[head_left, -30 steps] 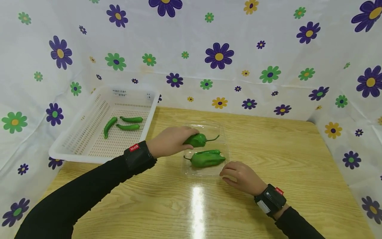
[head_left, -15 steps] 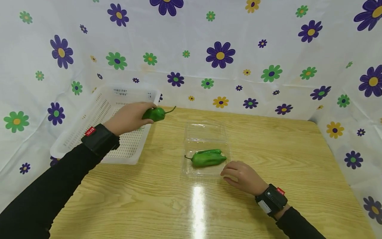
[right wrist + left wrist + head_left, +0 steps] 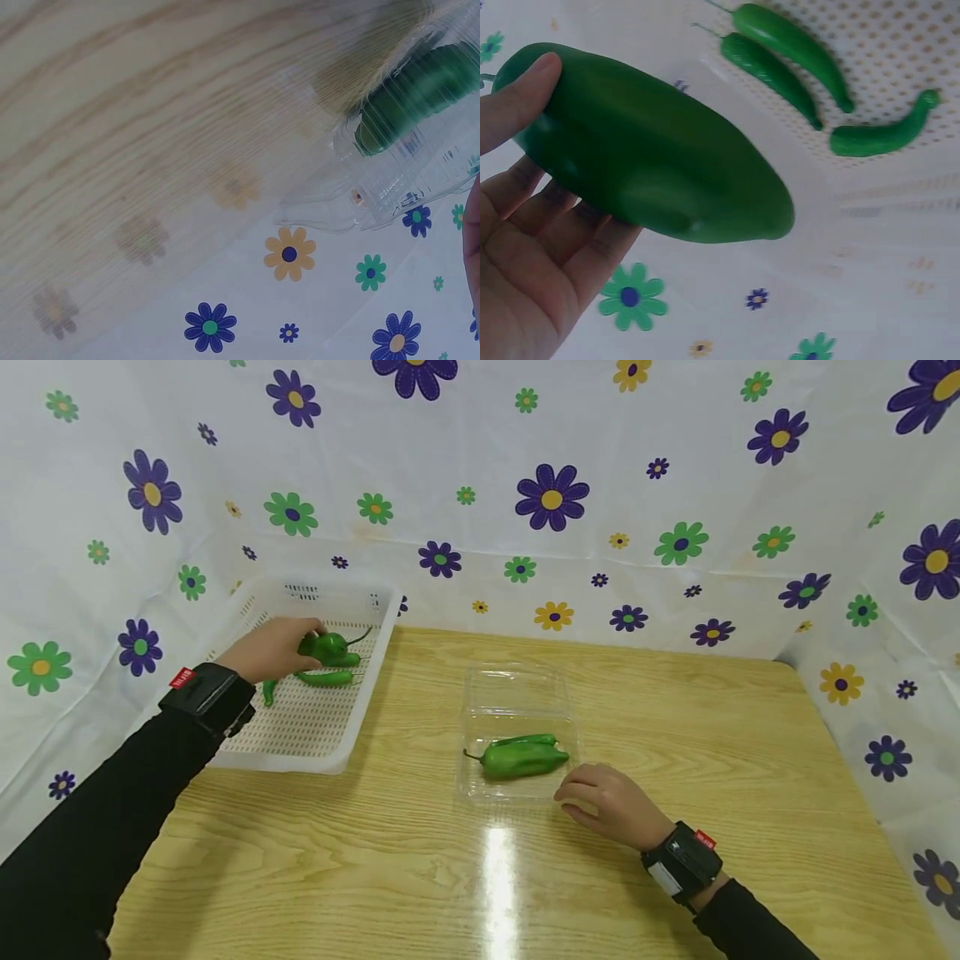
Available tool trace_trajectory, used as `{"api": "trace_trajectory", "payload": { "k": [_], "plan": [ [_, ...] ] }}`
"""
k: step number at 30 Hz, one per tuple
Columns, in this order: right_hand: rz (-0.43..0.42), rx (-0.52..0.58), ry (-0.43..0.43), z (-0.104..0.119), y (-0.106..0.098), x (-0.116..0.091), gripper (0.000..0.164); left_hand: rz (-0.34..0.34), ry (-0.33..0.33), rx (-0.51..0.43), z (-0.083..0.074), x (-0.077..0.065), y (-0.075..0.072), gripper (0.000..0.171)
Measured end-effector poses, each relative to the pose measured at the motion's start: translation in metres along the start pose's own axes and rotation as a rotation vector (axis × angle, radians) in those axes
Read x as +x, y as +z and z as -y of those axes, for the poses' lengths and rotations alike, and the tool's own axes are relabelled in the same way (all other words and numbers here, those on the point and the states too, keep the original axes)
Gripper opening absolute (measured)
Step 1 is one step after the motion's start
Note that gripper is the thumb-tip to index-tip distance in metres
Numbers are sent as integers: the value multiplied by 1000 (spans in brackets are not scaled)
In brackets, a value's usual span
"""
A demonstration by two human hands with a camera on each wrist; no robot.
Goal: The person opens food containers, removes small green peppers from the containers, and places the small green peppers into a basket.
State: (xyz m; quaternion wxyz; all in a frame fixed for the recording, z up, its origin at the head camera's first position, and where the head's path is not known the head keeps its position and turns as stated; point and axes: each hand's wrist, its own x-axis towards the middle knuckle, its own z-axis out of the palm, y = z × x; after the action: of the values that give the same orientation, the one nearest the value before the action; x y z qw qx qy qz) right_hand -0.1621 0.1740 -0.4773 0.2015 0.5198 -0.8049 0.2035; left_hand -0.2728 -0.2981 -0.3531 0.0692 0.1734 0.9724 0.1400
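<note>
My left hand grips a large green pepper over the white perforated basket. Thumb on one side and fingers on the other hold it near the stem end. Below it in the basket lie slim green chili peppers, three of them showing in the left wrist view. At the centre of the table stands a clear plastic clamshell box with its lid raised. Inside it are another large green pepper and a slimmer one behind. My right hand rests at the box's right front corner, fingers loosely bent.
The wooden table runs back to a white curtain printed with flowers, which also encloses both sides. The basket sits at the back left against this curtain.
My left hand has carried the large pepper left, from above the clear box across to the basket, and lowered it towards the chili peppers. The right hand has stayed at the box.
</note>
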Motion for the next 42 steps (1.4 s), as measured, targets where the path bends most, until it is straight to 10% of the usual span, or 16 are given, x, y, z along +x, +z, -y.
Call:
{"api": "trace_trajectory", "payload": {
  "k": [15,42],
  "plan": [
    [2,3,2,-1,0,0,31,210,-49,112,43,23,35,41],
    [-4,-2,1,-1,0,-1,33,406,-125,179,39,36,68,53]
  ]
}}
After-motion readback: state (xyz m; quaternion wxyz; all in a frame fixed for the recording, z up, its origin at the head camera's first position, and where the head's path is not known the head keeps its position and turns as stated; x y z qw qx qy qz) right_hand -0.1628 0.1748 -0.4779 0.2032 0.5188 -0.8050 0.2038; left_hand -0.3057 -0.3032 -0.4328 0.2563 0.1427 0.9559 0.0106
